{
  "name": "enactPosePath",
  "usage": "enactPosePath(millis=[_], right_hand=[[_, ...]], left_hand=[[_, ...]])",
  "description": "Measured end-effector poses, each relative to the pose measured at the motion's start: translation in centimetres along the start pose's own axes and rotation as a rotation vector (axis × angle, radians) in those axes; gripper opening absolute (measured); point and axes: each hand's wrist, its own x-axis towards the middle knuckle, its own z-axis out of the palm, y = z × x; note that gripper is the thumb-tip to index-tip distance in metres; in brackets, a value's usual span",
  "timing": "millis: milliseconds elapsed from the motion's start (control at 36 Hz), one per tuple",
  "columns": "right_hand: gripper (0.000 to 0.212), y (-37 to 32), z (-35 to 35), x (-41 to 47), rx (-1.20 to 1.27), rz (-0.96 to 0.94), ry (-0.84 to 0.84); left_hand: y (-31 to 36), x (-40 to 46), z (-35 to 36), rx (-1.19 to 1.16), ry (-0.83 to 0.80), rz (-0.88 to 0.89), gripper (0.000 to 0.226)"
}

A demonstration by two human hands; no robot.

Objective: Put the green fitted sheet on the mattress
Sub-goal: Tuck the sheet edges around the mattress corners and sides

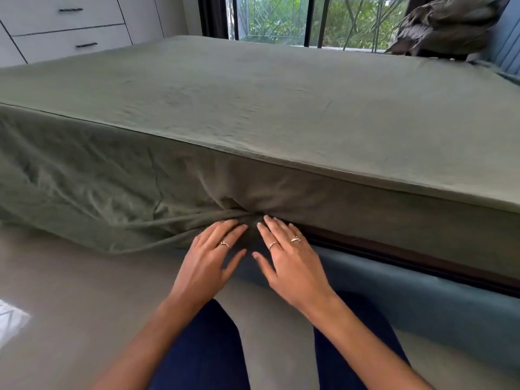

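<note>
Green fitted sheet [253, 114] hem under both hands

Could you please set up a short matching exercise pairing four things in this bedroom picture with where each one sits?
Things:
1. green fitted sheet
2. dark pillow
3. white drawers
4. left hand and right hand

Places:
A. far right, at the head of the bed
B. far left, against the wall beyond the bed
C. low on the near side, fingers straight on bunched fabric
D. spread over the mattress top, hanging loose at the near left

Pairs: 1-D, 2-A, 3-B, 4-C
</note>
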Motion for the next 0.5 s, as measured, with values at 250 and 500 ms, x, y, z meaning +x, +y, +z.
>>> enactPosePath(millis=[250,500], right_hand=[[0.062,0.2,0.5,0.7,-0.141,-0.025,-0.002],[0.070,-0.7,1.1,3.2,-0.096,0.048,0.052]], left_hand=[[-1.1,-0.2,1.9,0.141,-0.020,0.071,0.046],[-2.8,2.0,1.6,0.075,0.051,0.115,0.037]])
